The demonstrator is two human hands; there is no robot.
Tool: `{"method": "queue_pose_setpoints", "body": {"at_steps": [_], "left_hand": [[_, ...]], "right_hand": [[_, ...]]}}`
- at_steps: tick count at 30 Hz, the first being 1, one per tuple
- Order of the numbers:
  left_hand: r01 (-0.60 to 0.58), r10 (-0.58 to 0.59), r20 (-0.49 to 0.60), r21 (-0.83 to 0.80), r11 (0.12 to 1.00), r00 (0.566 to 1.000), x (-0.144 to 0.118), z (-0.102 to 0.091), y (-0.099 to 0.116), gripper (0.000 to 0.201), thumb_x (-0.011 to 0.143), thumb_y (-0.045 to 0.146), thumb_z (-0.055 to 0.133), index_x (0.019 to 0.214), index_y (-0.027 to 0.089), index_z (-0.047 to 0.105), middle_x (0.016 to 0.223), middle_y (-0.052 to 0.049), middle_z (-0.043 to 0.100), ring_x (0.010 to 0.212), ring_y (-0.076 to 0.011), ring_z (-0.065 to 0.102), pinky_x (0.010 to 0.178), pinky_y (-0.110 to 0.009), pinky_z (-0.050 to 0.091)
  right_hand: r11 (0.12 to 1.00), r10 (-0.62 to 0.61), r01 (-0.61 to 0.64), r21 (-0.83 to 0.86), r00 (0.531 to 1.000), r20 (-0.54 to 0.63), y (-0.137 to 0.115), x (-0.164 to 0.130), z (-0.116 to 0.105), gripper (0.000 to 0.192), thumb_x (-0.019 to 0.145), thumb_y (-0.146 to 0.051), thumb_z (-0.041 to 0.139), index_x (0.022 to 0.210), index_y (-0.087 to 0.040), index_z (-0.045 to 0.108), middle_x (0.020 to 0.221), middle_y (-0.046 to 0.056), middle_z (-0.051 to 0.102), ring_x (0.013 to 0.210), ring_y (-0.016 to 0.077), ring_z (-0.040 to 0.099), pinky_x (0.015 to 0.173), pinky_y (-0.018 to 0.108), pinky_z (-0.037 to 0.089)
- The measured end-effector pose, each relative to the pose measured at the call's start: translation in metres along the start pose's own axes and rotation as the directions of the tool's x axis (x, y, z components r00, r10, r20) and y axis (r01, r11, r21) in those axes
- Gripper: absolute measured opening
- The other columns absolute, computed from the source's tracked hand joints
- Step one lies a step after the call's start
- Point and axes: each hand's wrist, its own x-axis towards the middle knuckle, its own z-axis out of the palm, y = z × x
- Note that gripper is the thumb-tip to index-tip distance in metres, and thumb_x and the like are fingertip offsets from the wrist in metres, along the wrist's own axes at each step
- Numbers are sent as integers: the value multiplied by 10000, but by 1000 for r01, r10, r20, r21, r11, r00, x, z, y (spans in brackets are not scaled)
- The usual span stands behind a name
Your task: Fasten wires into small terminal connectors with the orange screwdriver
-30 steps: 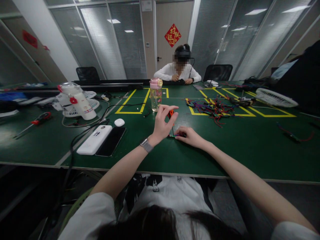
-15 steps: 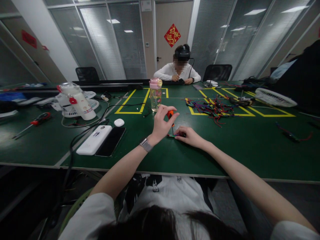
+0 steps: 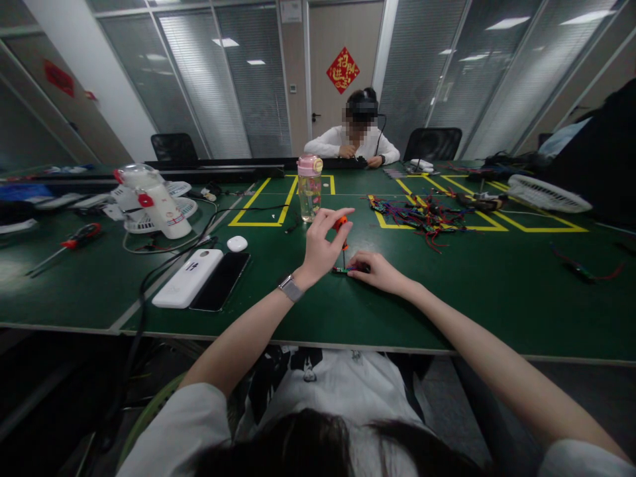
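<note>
While the right hand [image 3: 380, 270] is pinning the small circuit board [image 3: 342, 270] flat, the left hand [image 3: 322, 246] is pinching the orange screwdriver [image 3: 340, 228] upright, tip directly over it.

Small screwdriver [image 3: 342, 233], orange handle w/ thin dark shaft, stands about upright, tip down on a small green circuit board [image 3: 342, 270]. Board lies flat on the green table [image 3: 497, 291], near its front edge; details too small to tell.
</note>
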Motion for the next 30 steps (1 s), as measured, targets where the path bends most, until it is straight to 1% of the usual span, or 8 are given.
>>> {"method": "queue_pose_setpoints", "body": {"at_steps": [3,9,12,16,18,24,27,30], "left_hand": [[-19,19,-16,17,1000,1000,-1,1,0,215,990,393,598,1093,233,697,893,-17,571,850,-157,577,800,-303,506],[-16,17,30,-33,999,999,-2,1,1,353,1081,274,344,1312,226,606,1134,-78,642,1058,-180,613,926,-347,506],[-6,6,17,-22,1000,1000,-1,0,1,304,1063,270,421,1290,216,616,1085,-66,667,1011,-173,624,909,-339,507],[-13,16,-47,46,999,999,-1,-1,2,181,981,352,621,1078,221,700,911,-19,604,852,-155,586,809,-312,503],[-9,12,-60,57,998,998,-1,-1,1,187,976,386,624,1013,222,706,880,-11,575,825,-152,572,782,-306,503],[-14,14,13,2,1000,1000,-1,0,1,354,1082,295,344,1293,229,621,1125,-73,657,1053,-182,619,925,-357,508],[-26,26,14,0,1000,1000,-1,1,1,318,1068,272,403,1314,223,599,1131,-74,680,1061,-180,630,943,-356,505],[-27,28,-31,53,998,999,-2,2,0,215,1020,322,547,1176,228,661,996,-44,653,938,-168,623,871,-329,517]], "right_hand": [[1000,6,-6,1,1000,1,0,0,0,54,837,-194,700,872,-169,732,805,36,649,702,155,582,691,289,483],[1000,9,-9,-6,1000,-1,-1,0,1,60,841,-198,697,874,-164,734,809,38,647,692,151,575,689,289,481],[1000,5,-5,-8,1000,-2,-1,0,0,61,842,-199,698,877,-165,734,806,38,646,695,152,577,687,287,481],[1000,4,-4,-8,1000,0,-1,0,0,53,840,-197,699,872,-172,734,801,34,647,698,152,580,693,288,483],[1000,5,-5,-8,1000,0,-1,0,0,58,840,-196,700,878,-169,733,800,33,643,702,153,581,696,289,482],[1000,4,-3,-16,1000,5,2,0,1,68,849,-207,690,886,-166,729,802,33,637,700,152,578,679,283,473],[1000,4,-4,-19,1000,2,2,0,1,67,847,-201,692,888,-162,729,804,35,636,698,152,574,677,283,467],[1000,2,-2,-18,1000,-1,2,0,1,64,841,-188,696,888,-161,731,799,34,637,699,154,575,681,285,465]]}}
